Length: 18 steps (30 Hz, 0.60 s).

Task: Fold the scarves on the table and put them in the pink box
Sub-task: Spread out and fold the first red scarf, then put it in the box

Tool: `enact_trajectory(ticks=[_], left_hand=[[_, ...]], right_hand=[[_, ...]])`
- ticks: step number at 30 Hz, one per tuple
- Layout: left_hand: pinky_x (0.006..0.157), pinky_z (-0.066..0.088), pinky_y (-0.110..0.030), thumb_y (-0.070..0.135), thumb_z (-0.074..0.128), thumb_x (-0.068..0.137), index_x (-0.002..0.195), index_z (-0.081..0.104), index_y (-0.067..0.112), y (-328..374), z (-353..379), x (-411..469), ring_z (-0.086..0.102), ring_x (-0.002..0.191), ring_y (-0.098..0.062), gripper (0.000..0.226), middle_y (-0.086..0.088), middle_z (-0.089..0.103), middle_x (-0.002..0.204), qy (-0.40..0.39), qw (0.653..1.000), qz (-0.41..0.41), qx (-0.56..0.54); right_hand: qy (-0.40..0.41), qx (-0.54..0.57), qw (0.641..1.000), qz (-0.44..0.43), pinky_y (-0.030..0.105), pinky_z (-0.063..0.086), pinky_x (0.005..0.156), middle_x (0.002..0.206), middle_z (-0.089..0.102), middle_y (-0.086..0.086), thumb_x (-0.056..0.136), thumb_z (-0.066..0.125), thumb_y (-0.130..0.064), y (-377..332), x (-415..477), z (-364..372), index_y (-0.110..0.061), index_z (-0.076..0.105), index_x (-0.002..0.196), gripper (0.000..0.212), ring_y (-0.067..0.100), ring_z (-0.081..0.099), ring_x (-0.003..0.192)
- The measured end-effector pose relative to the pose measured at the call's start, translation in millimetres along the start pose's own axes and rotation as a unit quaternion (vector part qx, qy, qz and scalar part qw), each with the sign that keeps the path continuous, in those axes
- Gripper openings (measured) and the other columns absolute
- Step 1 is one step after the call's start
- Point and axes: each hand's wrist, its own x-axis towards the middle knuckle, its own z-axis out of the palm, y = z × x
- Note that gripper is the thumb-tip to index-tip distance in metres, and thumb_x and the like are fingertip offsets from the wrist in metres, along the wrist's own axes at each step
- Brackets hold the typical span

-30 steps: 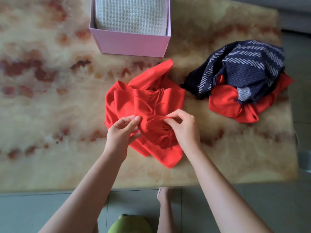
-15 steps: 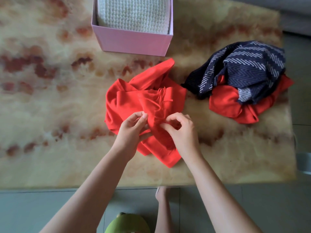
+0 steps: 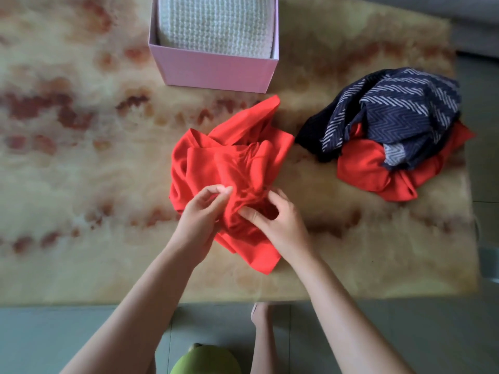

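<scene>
A crumpled red scarf (image 3: 216, 163) lies in the middle of the marbled table (image 3: 81, 157). My left hand (image 3: 201, 211) pinches a fold of it near its front, and my right hand (image 3: 278, 217) grips the bunched fringe beside it, fingers curled into the cloth. Behind the scarf stands the pink box (image 3: 216, 68), open, with a folded white knitted scarf (image 3: 216, 22) inside. To the right, a navy scarf (image 3: 399, 112) with white zigzag stripes lies heaped on a second red scarf (image 3: 361, 168).
The table's front edge (image 3: 81, 300) runs just below my forearms, with grey floor tiles beyond. A bare foot (image 3: 260, 314) and a green rounded object (image 3: 205, 360) show under the edge. The table's right edge (image 3: 471, 211) passes close to the scarf heap.
Both hands have drawn closer together on the red scarf and gathered its fringe. The cloth around them has bunched up more.
</scene>
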Motion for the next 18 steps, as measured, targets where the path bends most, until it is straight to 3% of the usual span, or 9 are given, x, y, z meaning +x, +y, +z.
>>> enact_trajectory(ticks=[2, 5, 7, 8, 11, 13, 15, 17, 18], left_hand=[[0.048, 0.046, -0.020, 0.026, 0.064, 0.078, 0.085, 0.059, 0.020, 0, 10, -2, 0.055, 0.054, -0.007, 0.011, 0.003, 0.063, 0.071, -0.034, 0.999, -0.011, -0.011], [0.056, 0.051, -0.015, 0.013, 0.053, 0.092, 0.101, 0.062, 0.020, 3, 23, 2, 0.060, 0.063, -0.001, 0.014, 0.007, 0.067, 0.076, -0.078, 0.997, -0.010, -0.004], [0.075, 0.054, -0.019, 0.006, 0.049, 0.095, 0.109, 0.062, 0.022, 4, 26, 7, 0.064, 0.087, -0.002, 0.025, 0.006, 0.069, 0.098, -0.112, 0.993, 0.000, 0.044], [0.082, 0.054, -0.024, 0.002, 0.048, 0.095, 0.110, 0.062, 0.021, 3, 26, 9, 0.063, 0.098, -0.003, 0.028, 0.004, 0.067, 0.107, -0.112, 0.991, 0.012, 0.075], [0.090, 0.050, -0.028, 0.002, 0.060, 0.088, 0.108, 0.064, 0.021, -4, 21, 17, 0.060, 0.101, -0.005, 0.028, 0.004, 0.066, 0.110, -0.008, 0.960, 0.097, 0.264], [0.099, 0.042, -0.030, 0.025, 0.074, 0.079, 0.113, 0.064, 0.026, -14, 18, 19, 0.055, 0.111, -0.010, 0.036, 0.005, 0.061, 0.115, 0.047, 0.925, 0.100, 0.363], [0.105, 0.036, -0.030, 0.051, 0.078, 0.064, 0.121, 0.060, 0.033, -25, 18, 15, 0.046, 0.120, -0.014, 0.062, 0.004, 0.054, 0.124, 0.067, 0.889, 0.096, 0.443], [0.101, 0.039, -0.033, 0.053, 0.077, 0.060, 0.120, 0.060, 0.033, -35, 21, 13, 0.050, 0.115, -0.015, 0.066, 0.005, 0.059, 0.120, 0.073, 0.876, 0.106, 0.464], [0.095, 0.043, -0.031, 0.043, 0.079, 0.065, 0.115, 0.064, 0.031, -37, 23, 13, 0.056, 0.108, -0.015, 0.054, 0.006, 0.064, 0.111, 0.084, 0.881, 0.117, 0.451]], right_hand=[[0.017, 0.043, 0.999, 0.006, 0.014, 0.044, 0.088, 0.107, 0.066, -0.011, 0.063, 0.079, -0.052, -2, -6, 0, -0.025, 0.068, 0.106, 0.052, 0.000, 0.060, 0.104], [0.042, 0.071, 0.996, 0.024, 0.013, 0.046, 0.070, 0.083, 0.072, -0.014, 0.072, 0.081, -0.028, 4, -16, -8, -0.023, 0.069, 0.093, 0.024, -0.007, 0.064, 0.079], [0.128, 0.014, 0.992, -0.007, 0.015, 0.043, 0.062, 0.075, 0.070, -0.014, 0.084, 0.070, -0.020, 14, -17, -16, -0.017, 0.070, 0.088, 0.005, -0.013, 0.056, 0.068], [0.178, 0.002, 0.984, -0.012, 0.020, 0.043, 0.062, 0.074, 0.069, -0.012, 0.087, 0.063, -0.019, 22, -15, -23, -0.014, 0.070, 0.086, 0.008, -0.012, 0.053, 0.065], [0.299, 0.062, 0.951, 0.039, 0.029, 0.038, 0.063, 0.059, 0.059, -0.013, 0.085, 0.048, -0.016, 40, -4, -51, -0.016, 0.062, 0.066, 0.024, -0.003, 0.043, 0.057], [0.320, 0.183, 0.927, 0.074, 0.030, 0.045, 0.070, 0.065, 0.066, -0.015, 0.092, 0.052, -0.014, 40, -1, -65, -0.020, 0.070, 0.070, 0.029, -0.001, 0.051, 0.066], [0.304, 0.286, 0.904, 0.088, 0.032, 0.050, 0.084, 0.087, 0.072, -0.007, 0.096, 0.052, -0.016, 36, -2, -72, -0.019, 0.073, 0.085, 0.023, 0.011, 0.061, 0.085], [0.280, 0.324, 0.899, 0.091, 0.035, 0.050, 0.092, 0.098, 0.072, 0.002, 0.092, 0.056, -0.022, 33, -7, -77, -0.015, 0.072, 0.094, 0.017, 0.019, 0.062, 0.096], [0.272, 0.321, 0.904, 0.084, 0.035, 0.049, 0.092, 0.098, 0.072, 0.001, 0.087, 0.059, -0.025, 33, -9, -79, -0.016, 0.073, 0.093, 0.018, 0.018, 0.061, 0.097]])
